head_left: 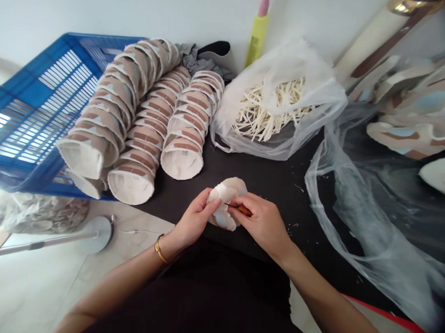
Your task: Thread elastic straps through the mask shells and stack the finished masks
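Note:
Near the front edge of the black table, my left hand [195, 216] grips the left side of a small cream fabric piece [225, 189] with tan and pale blue patches. My right hand [262, 221] is closed round a thin tool with an orange-brown handle [244, 210]. The tool's dark, narrow tip points left, onto the fabric piece. Fingers of my right hand also touch the piece's right side. Beyond my hands, several rows of nested cream and tan fabric cups [181, 162] lie on the table.
A blue basket [31, 174] is at the left under part of the cups. A clear bag [279, 152] of cream strips lies behind my hands, by a yellow bottle [256, 41]. Crumpled plastic [339, 207] and more fabric pieces [406, 136] are at right. A round-based stand [98, 235] is lower left.

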Demonstrator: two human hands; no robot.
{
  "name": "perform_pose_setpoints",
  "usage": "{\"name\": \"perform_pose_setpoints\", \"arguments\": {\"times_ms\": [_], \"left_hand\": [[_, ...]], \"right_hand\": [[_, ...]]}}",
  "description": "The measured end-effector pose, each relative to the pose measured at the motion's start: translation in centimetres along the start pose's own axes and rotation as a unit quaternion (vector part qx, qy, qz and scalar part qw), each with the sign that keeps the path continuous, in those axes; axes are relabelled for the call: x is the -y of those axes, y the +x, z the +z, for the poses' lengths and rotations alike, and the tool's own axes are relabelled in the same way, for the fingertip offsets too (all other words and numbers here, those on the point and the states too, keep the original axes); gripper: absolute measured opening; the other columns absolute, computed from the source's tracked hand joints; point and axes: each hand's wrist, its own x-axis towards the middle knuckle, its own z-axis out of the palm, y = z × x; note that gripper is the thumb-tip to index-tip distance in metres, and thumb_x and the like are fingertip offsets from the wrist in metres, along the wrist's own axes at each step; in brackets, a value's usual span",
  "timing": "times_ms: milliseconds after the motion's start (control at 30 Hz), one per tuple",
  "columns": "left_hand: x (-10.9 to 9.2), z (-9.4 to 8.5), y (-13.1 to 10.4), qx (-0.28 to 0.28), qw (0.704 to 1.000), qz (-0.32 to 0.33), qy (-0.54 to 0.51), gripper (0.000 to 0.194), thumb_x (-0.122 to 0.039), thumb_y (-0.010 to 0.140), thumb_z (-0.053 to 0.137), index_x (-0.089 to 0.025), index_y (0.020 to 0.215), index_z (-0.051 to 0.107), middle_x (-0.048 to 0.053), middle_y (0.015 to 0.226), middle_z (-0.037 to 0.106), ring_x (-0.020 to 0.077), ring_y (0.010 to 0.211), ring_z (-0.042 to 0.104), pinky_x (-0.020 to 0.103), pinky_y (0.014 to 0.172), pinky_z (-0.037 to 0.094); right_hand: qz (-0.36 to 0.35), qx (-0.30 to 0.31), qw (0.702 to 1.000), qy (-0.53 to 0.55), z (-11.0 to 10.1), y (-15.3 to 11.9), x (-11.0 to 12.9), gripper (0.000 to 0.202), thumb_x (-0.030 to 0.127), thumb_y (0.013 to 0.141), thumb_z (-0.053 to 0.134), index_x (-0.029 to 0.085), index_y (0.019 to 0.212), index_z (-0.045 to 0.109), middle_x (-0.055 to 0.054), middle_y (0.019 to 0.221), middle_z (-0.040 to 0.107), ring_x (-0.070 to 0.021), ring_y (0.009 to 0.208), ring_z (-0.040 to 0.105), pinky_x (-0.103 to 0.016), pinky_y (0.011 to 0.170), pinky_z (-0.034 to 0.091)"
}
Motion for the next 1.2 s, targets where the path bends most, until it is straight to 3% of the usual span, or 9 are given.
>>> {"name": "perform_pose_setpoints", "arguments": {"times_ms": [233, 567, 667, 800, 833, 933, 1033, 1133, 1200], "left_hand": [[0.2, 0.3, 0.1, -0.008, 0.997, 0.000, 0.077, 0.032, -0.044, 0.085, 0.072, -0.018, 0.099, 0.059, -0.001, 0.085, 0.061, 0.0116, 0.072, 0.054, 0.023, 0.067, 0.047], [0.2, 0.7, 0.1, -0.027, 0.995, 0.006, 0.094, 0.027, -0.043, 0.086, 0.069, -0.019, 0.092, 0.057, -0.002, 0.081, 0.060, 0.0119, 0.070, 0.053, 0.023, 0.066, 0.045], [-0.1, 0.4, 0.3, -0.031, 0.998, -0.004, 0.052, 0.030, -0.044, 0.084, 0.071, -0.019, 0.097, 0.060, 0.000, 0.085, 0.063, 0.0130, 0.074, 0.057, 0.024, 0.070, 0.047], [-0.7, -0.2, 0.9, -0.008, 0.999, -0.038, -0.038, 0.036, -0.039, 0.078, 0.078, -0.018, 0.102, 0.064, 0.002, 0.092, 0.068, 0.0147, 0.079, 0.062, 0.027, 0.076, 0.050], [-0.8, -0.4, 1.0, 0.005, 0.998, -0.045, -0.051, 0.036, -0.039, 0.077, 0.079, -0.018, 0.103, 0.064, 0.003, 0.092, 0.068, 0.0148, 0.079, 0.062, 0.027, 0.076, 0.050], [-1.7, -0.9, 0.7, 0.046, 0.997, -0.049, -0.042, 0.036, -0.038, 0.077, 0.079, -0.018, 0.104, 0.065, 0.003, 0.087, 0.068, 0.0137, 0.071, 0.062, 0.024, 0.066, 0.049], [-3.8, -2.3, -0.4, 0.124, 0.991, -0.032, 0.044, 0.030, -0.038, 0.081, 0.075, -0.020, 0.103, 0.066, 0.002, 0.082, 0.068, 0.0140, 0.065, 0.062, 0.023, 0.059, 0.048], [-6.8, -4.7, -2.1, 0.221, 0.942, 0.075, 0.243, 0.022, -0.027, 0.090, 0.061, -0.023, 0.110, 0.069, 0.006, 0.097, 0.075, 0.0191, 0.085, 0.070, 0.029, 0.076, 0.053], [-8.4, -6.5, -3.4, 0.229, 0.872, 0.197, 0.384, 0.035, -0.014, 0.094, 0.050, -0.027, 0.122, 0.066, 0.006, 0.115, 0.075, 0.0209, 0.107, 0.069, 0.035, 0.097, 0.047]], "right_hand": [[0.003, -0.018, 1.000, -0.021, -0.2, 0.2, 0.1, 0.012, 0.022, 0.082, 0.063, 0.021, 0.070, 0.063, 0.003, 0.066, 0.055, -0.0116, 0.060, 0.052, -0.025, 0.058, 0.038], [-0.001, -0.041, 0.999, -0.034, 0.1, 0.4, 0.2, 0.012, 0.017, 0.077, 0.059, 0.021, 0.066, 0.059, 0.003, 0.065, 0.053, -0.0114, 0.059, 0.049, -0.026, 0.058, 0.037], [0.014, -0.023, 0.999, 0.037, -1.4, 0.0, -0.1, 0.009, 0.029, 0.084, 0.064, 0.023, 0.082, 0.070, 0.002, 0.071, 0.060, -0.0129, 0.062, 0.053, -0.026, 0.060, 0.043], [0.117, -0.127, 0.976, 0.130, -3.9, 0.1, -2.2, 0.038, 0.047, 0.085, 0.069, 0.025, 0.115, 0.070, -0.002, 0.089, 0.067, -0.0148, 0.071, 0.060, -0.028, 0.069, 0.052], [0.127, -0.125, 0.972, 0.154, -4.3, 0.2, -2.9, 0.043, 0.047, 0.083, 0.071, 0.024, 0.119, 0.069, -0.004, 0.095, 0.068, -0.0159, 0.077, 0.062, -0.029, 0.074, 0.053], [0.127, 0.046, 0.957, 0.256, -4.7, 0.7, -3.9, 0.051, 0.045, 0.075, 0.079, 0.022, 0.120, 0.068, -0.006, 0.098, 0.071, -0.0206, 0.086, 0.066, -0.034, 0.080, 0.056], [0.095, 0.227, 0.926, 0.287, -4.4, 1.1, -2.5, 0.035, 0.040, 0.076, 0.079, 0.022, 0.105, 0.072, -0.004, 0.089, 0.071, -0.0221, 0.082, 0.068, -0.033, 0.074, 0.058], [-0.043, 0.250, 0.953, 0.164, -3.6, 1.7, 0.1, 0.006, 0.027, 0.087, 0.067, 0.024, 0.090, 0.071, -0.003, 0.092, 0.070, -0.0182, 0.079, 0.068, -0.028, 0.071, 0.056], [-0.177, 0.210, 0.960, 0.049, -2.6, 2.6, 1.7, 0.017, 0.017, 0.092, 0.056, 0.026, 0.090, 0.071, -0.004, 0.098, 0.070, -0.0156, 0.079, 0.068, -0.025, 0.071, 0.056]]}}
